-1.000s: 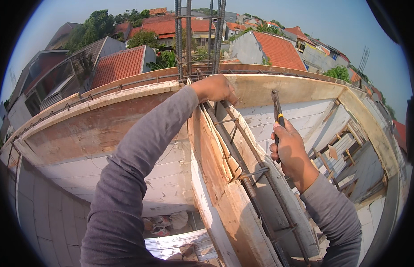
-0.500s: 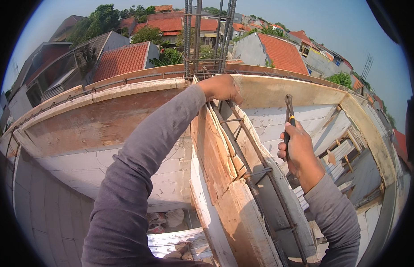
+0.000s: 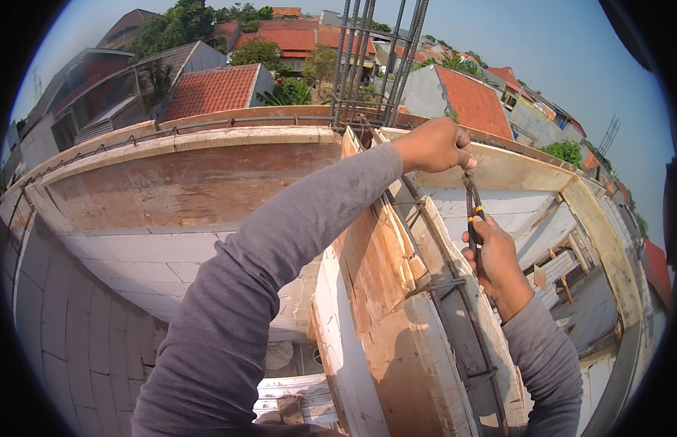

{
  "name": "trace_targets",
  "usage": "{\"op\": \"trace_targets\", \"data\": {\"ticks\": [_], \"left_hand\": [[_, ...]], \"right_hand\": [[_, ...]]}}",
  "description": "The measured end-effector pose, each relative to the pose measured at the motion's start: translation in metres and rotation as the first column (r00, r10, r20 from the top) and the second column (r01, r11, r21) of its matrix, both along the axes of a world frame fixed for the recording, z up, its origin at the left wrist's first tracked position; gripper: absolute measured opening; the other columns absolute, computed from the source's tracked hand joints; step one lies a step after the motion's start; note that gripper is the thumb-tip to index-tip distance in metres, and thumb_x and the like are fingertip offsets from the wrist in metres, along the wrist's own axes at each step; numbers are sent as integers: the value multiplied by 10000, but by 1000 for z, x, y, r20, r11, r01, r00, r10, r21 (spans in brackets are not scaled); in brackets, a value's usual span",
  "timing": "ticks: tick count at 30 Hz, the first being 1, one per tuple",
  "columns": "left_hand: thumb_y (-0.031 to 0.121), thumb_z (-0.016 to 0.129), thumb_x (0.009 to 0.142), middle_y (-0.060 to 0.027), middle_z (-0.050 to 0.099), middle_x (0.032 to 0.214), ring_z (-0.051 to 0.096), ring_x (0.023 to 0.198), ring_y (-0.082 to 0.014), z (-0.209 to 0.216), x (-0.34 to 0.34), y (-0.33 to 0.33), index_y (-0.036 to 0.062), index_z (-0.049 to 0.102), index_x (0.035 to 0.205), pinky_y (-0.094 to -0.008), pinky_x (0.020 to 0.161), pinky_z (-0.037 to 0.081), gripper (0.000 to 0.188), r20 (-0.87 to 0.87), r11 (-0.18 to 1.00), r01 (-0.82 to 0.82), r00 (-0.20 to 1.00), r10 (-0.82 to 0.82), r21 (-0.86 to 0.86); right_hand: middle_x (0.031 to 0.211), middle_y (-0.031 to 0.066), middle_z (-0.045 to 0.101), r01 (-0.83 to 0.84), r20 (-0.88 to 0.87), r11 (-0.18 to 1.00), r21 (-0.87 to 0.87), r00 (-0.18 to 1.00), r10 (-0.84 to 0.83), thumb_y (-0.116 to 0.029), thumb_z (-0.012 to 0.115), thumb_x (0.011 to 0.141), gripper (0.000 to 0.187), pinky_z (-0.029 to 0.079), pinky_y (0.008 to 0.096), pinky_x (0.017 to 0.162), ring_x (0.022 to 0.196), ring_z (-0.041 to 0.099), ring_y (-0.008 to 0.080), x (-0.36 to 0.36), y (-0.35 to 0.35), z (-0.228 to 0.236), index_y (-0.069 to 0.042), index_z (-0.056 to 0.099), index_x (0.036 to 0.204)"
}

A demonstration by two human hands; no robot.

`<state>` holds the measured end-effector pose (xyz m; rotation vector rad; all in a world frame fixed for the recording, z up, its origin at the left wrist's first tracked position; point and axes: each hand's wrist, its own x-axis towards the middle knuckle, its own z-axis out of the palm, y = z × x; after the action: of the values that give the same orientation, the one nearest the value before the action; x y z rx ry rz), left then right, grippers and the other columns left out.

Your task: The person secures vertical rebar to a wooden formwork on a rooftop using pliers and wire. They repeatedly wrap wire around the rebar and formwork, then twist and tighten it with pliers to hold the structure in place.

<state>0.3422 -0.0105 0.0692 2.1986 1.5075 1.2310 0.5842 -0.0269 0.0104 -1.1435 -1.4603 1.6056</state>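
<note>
My right hand [image 3: 496, 266] is wrapped round the black and yellow handles of a pair of pincers [image 3: 473, 198], which stand upright with the jaws at the top. My left hand [image 3: 434, 146] reaches across above the beam, fingertips pinched together at the pincers' jaws. Whatever is in that pinch is too small to make out. Below the hands runs a rebar cage [image 3: 462, 309] with cross ties, lying between rough-edged plywood formwork boards [image 3: 371, 251]. The far end of the cage is partly hidden by my left hand and sleeve.
Vertical column rebars [image 3: 373, 62] rise at the junction ahead. A long formwork board [image 3: 200, 178] extends left, another timber edge [image 3: 600, 226] curves right. White block walls [image 3: 145, 255] drop to lower levels on both sides. Tiled roofs [image 3: 215, 91] lie beyond.
My left hand has moved right, from over the beam junction to the pincers' jaws. The pincers remain in my right hand, slightly lower. The view has shifted a little.
</note>
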Motion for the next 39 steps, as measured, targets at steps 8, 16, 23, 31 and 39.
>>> {"op": "trace_targets", "data": {"ticks": [8, 16, 23, 31, 39], "left_hand": [[225, 838, 843, -47, 784, 890, 691, 835, -180, -19, -18, 6, 80, 837, 996, -363, 798, 526, 210, -149, 854, -2, 985, -89, -520], [249, 805, 792, -80, 770, 868, 684, 814, -219, -3, -14, 15, 46, 816, 923, -379, 772, 519, 242, -450, 871, -49, 870, -203, -488], [307, 805, 776, -143, 738, 841, 663, 797, -275, 5, -16, 25, 8, 796, 935, -414, 761, 503, 339, -558, 864, -120, 804, -204, -489], [323, 844, 777, -132, 763, 865, 682, 811, -262, -7, -21, 16, 17, 810, 940, -390, 770, 513, 348, -465, 867, -140, 878, -115, -478], [316, 859, 788, -124, 785, 910, 714, 860, -235, -22, -38, 30, 32, 823, 977, -376, 792, 528, 343, -445, 858, -85, 878, -177, -507]], "right_hand": [[937, 39, 506, 47, -18, 998, -45, 999, -48, -233, 512, 1093, 345, 411, 273, 474, 627, 490, 114, 24, 17, -7, -110, 501, 1416], [941, 25, 499, -31, 45, 997, -66, 998, 34, -255, 527, 1090, 404, 411, 280, 511, 615, 480, 109, 21, 7, -8, -111, 489, 1466], [950, 7, 486, -131, 94, 991, 6, 987, 130, -310, 553, 1076, 525, 423, 268, 594, 751, 492, 116, 22, -8, -5, -106, 455, 1549], [994, 11, 543, -136, 118, 991, -6, 984, 135, -310, 575, 1057, 580, 452, 257, 733, 819, 498, 103, 25, -17, 4, -57, 476, 1569], [973, 14, 484, -53, 90, 998, 42, 995, 49, -268, 549, 1061, 564, 417, 257, 584, 698, 469, 96, 25, -18, 11, -63, 453, 1577]]}}
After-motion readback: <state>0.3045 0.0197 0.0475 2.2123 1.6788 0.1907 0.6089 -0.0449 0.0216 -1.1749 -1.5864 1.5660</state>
